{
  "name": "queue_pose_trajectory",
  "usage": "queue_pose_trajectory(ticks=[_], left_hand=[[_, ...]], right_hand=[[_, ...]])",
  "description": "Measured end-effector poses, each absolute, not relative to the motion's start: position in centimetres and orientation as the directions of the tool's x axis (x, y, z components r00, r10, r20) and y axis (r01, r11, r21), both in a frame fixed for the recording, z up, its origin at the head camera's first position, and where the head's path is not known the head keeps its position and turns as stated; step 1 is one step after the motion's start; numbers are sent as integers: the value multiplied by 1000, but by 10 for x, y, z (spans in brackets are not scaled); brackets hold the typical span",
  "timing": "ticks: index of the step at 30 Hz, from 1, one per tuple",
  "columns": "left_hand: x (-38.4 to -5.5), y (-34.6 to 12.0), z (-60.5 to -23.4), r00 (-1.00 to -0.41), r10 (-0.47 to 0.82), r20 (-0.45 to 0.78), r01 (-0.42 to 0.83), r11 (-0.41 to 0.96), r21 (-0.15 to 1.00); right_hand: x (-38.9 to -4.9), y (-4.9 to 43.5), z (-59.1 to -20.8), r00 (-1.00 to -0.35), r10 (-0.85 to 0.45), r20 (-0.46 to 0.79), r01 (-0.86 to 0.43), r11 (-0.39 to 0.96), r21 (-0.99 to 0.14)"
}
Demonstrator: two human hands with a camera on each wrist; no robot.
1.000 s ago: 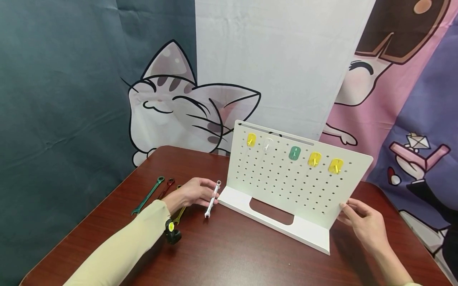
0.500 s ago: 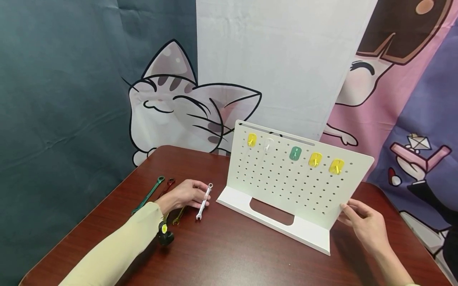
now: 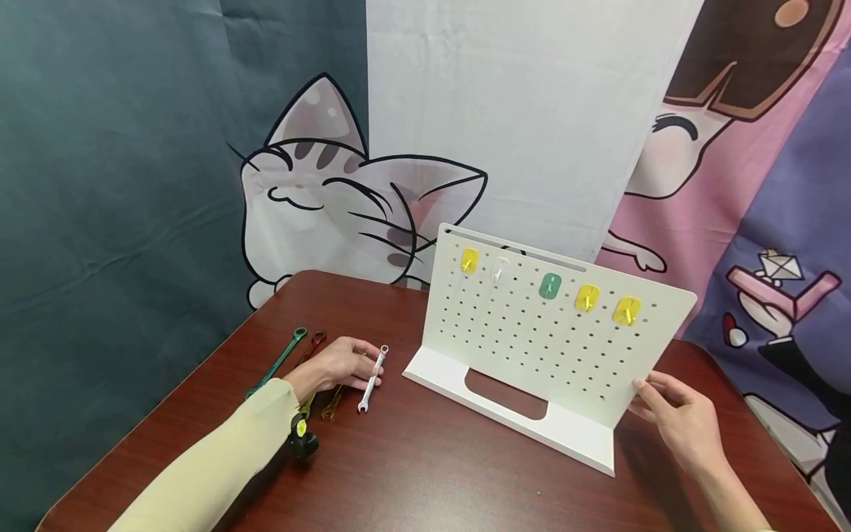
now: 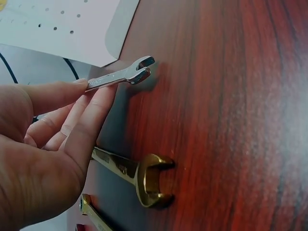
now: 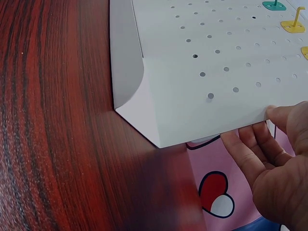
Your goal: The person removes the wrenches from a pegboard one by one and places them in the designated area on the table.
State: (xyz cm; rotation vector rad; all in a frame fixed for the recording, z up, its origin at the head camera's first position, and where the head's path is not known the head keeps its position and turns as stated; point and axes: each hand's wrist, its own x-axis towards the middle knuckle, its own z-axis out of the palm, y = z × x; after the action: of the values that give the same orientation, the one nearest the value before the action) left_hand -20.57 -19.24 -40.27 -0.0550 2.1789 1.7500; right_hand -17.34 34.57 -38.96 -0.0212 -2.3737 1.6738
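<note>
My left hand (image 3: 340,363) pinches a silver combination wrench (image 3: 371,388) between thumb and fingers, just left of the white pegboard (image 3: 525,336). In the left wrist view the open end of this silver wrench (image 4: 137,71) juts past the fingertips, over the table. Below it lies a gold wrench (image 4: 147,180), partly behind the hand. Green (image 3: 278,360) and red wrenches lie farther left, the red one (image 3: 312,346) mostly covered by the hand and wrist. My right hand (image 3: 681,420) grips the pegboard's right edge, thumb on the front face and fingers behind.
Along the pegboard's top row sit yellow hooks (image 3: 468,260), a clear hook (image 3: 501,270) and a green hook (image 3: 549,286). Its base plate (image 3: 439,377) rests on the brown table (image 3: 465,480). A printed cloth backdrop (image 3: 518,125) stands behind the table.
My left hand has moved left with the silver wrench, away from the pegboard and over the other wrenches. The right hand has stayed at the pegboard's edge.
</note>
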Motion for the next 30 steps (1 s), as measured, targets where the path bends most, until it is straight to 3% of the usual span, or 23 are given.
queue_pose_trajectory(ticks=[17,30], left_hand=[[-205,-192,-403,-947,139,-290,-246,268,931],[-202,-188,-402,-961,78,-265,-217,378,900]], right_hand=[[-173,346,-391,-971,139,192,-154,246,-957],[-173,345,-391,-971,155,181,-113,369,-923]])
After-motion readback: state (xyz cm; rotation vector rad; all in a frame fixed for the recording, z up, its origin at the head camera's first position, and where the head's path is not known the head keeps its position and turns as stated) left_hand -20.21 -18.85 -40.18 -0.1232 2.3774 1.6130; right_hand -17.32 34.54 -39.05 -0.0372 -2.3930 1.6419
